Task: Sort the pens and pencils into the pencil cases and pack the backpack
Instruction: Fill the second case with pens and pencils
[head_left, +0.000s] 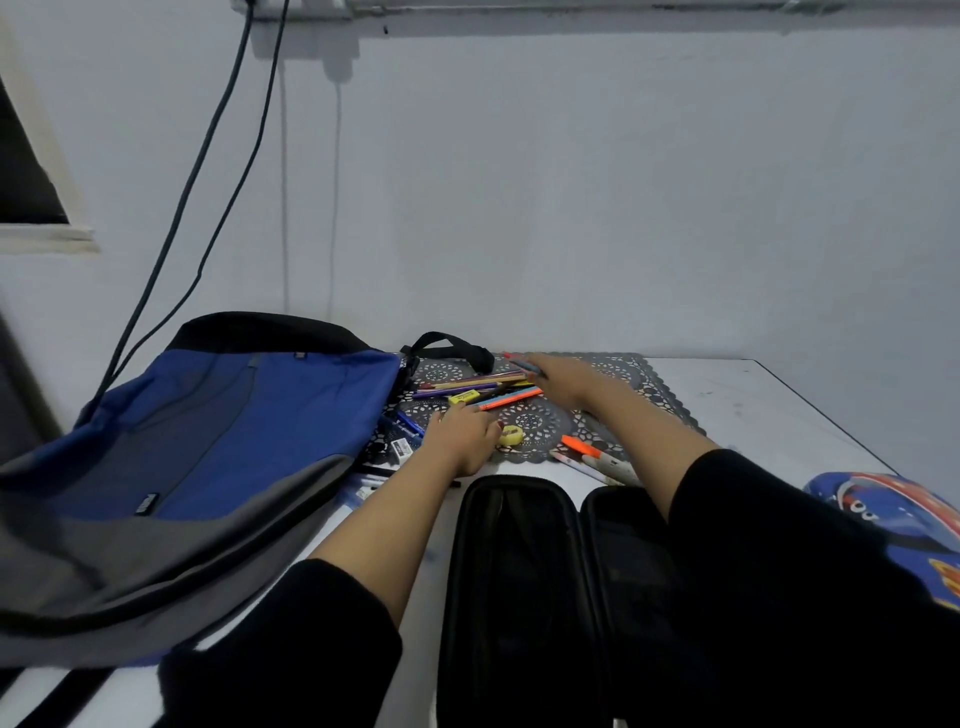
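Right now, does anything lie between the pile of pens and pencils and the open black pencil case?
Yes, only low things: the left hand, a yellow sharpener and an orange highlighter sit on the lace mat between the pile and the black pencil case. Lifted pens would probably pass over them.

Backpack (208, 441) lies left; pens (483, 384) on the mat (535, 423) behind the open pencil case (509, 571); second case (893, 509) right

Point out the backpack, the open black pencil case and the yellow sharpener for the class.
backpack (291, 415): head view, on its blue front panel.
open black pencil case (511, 571): head view, inside its left half.
yellow sharpener (513, 436): head view, on its top face.
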